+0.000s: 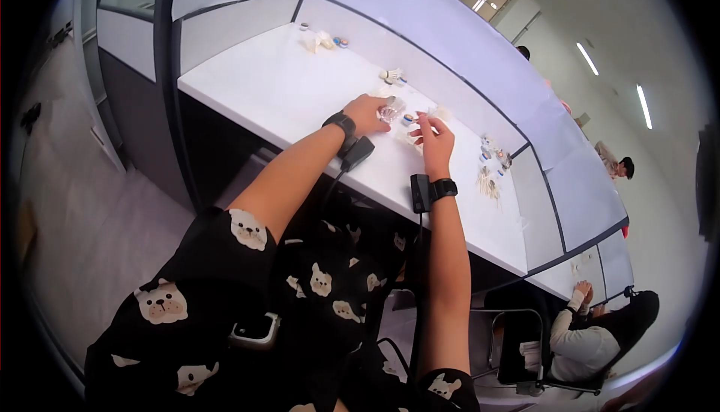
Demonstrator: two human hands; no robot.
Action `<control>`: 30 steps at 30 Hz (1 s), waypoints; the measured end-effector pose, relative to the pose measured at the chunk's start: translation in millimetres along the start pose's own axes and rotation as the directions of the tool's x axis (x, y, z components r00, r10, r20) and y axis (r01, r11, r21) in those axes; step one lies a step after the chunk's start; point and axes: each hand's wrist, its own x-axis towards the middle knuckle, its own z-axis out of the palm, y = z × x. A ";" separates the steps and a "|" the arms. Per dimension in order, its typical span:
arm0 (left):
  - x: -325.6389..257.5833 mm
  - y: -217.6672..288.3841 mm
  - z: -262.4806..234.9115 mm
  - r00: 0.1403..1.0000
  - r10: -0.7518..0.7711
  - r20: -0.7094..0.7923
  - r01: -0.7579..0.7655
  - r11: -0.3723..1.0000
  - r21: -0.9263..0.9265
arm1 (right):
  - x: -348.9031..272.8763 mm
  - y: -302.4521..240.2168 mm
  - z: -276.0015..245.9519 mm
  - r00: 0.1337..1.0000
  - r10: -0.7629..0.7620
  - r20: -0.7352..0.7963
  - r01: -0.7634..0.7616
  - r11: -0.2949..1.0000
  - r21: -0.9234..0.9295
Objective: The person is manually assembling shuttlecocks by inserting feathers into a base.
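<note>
My left hand (367,114) is over the white desk, its fingers curled round a clear, whitish cup-shaped piece (390,110) with a round open end. It may be a shuttlecock's skirt, but I cannot be sure. To its right, my right hand (436,138) is raised with thumb and fingertips pinched together; what they hold, if anything, is too small to make out. A small cork-coloured shuttlecock head (409,119) with a blue band lies between the hands. Pale loose pieces near the right fingers are partly hidden.
On the white desk (255,85), a shuttlecock (391,76) lies by the back panel. Pale feather pieces (321,41) sit far left, and a pile of loose feathers (489,184) lies at right. Partition panels (450,85) enclose the desk. Another person (600,337) sits at lower right.
</note>
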 end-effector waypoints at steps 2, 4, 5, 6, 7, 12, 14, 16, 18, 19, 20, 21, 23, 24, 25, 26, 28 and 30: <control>-2.5 0.8 -0.9 0.999 0.045 0.006 -0.045 0.999 -0.014 | 0.4 -2.0 2.7 1.000 0.011 -0.022 -0.009 0.997 0.077; -3.2 1.8 -2.7 0.998 0.021 0.062 -0.022 1.000 0.020 | 1.4 -4.8 6.1 0.997 -0.045 -0.070 0.050 0.996 0.079; -3.6 2.0 -2.6 0.995 0.011 0.102 -0.015 0.999 0.034 | 1.1 -5.8 8.0 0.993 -0.040 -0.111 0.046 0.997 0.058; -4.3 2.4 -2.9 0.995 0.050 0.085 -0.056 0.995 0.079 | 1.6 -7.3 9.9 0.986 -0.066 -0.155 0.072 0.997 0.038; -5.5 2.7 -2.7 0.997 0.037 0.074 -0.043 0.996 0.081 | 0.4 -8.0 11.8 0.984 -0.081 -0.161 0.087 0.996 0.032; -11.8 6.4 -1.5 0.999 -0.035 0.017 0.034 0.996 0.087 | -6.0 -11.4 15.8 0.983 -0.030 -0.179 0.030 1.000 -0.001; -14.4 8.9 -3.9 0.997 -0.059 0.055 0.056 0.997 0.059 | -8.0 -13.1 14.9 0.986 -0.035 -0.163 0.032 0.999 -0.022; -16.7 11.7 -7.3 0.994 -0.084 0.073 0.081 0.996 0.036 | -9.5 -15.0 13.6 0.985 -0.033 -0.168 0.024 0.998 -0.052; -18.0 14.1 -10.7 0.992 -0.103 0.076 0.102 0.995 0.023 | -10.0 -17.1 13.3 0.985 -0.037 -0.167 0.027 0.998 -0.060; -18.5 14.8 -11.4 0.991 -0.112 0.078 0.111 0.994 0.018 | -10.4 -17.6 13.7 0.987 -0.031 -0.159 0.027 0.999 -0.027; -19.3 15.5 -12.0 0.989 -0.124 0.079 0.124 0.992 0.010 | -10.8 -18.3 14.1 0.988 -0.018 -0.153 0.018 1.000 -0.002; -19.9 15.8 -11.6 0.987 -0.139 0.078 0.139 0.990 -0.002 | -11.4 -18.6 14.3 0.990 0.005 -0.141 -0.002 1.000 0.016; -20.9 14.8 -11.1 0.993 -0.098 0.063 0.100 0.995 -0.026 | -12.0 -19.1 15.1 0.995 -0.064 -0.080 0.068 0.996 0.050; -21.1 13.8 -10.6 0.995 -0.086 0.057 0.088 0.996 -0.030 | -12.3 -19.1 15.5 0.994 -0.092 -0.055 0.095 0.993 0.069; -21.4 12.8 -10.2 0.997 -0.067 0.046 0.068 0.997 -0.023 | -12.5 -19.3 15.8 0.994 -0.097 -0.056 0.099 0.994 0.040; -21.5 12.0 -9.2 0.998 -0.057 0.033 0.057 0.998 -0.011 | -12.6 -19.3 15.8 0.993 -0.102 -0.058 0.103 0.995 0.012; -21.8 10.7 -8.2 0.999 -0.042 0.015 0.042 0.999 -0.004 | -13.1 -19.6 15.6 0.992 -0.108 -0.058 0.107 0.994 -0.025; -22.0 10.2 -8.1 0.999 -0.034 0.005 0.034 0.999 -0.005 | -13.7 -20.2 15.3 0.992 -0.108 -0.062 0.105 0.993 -0.048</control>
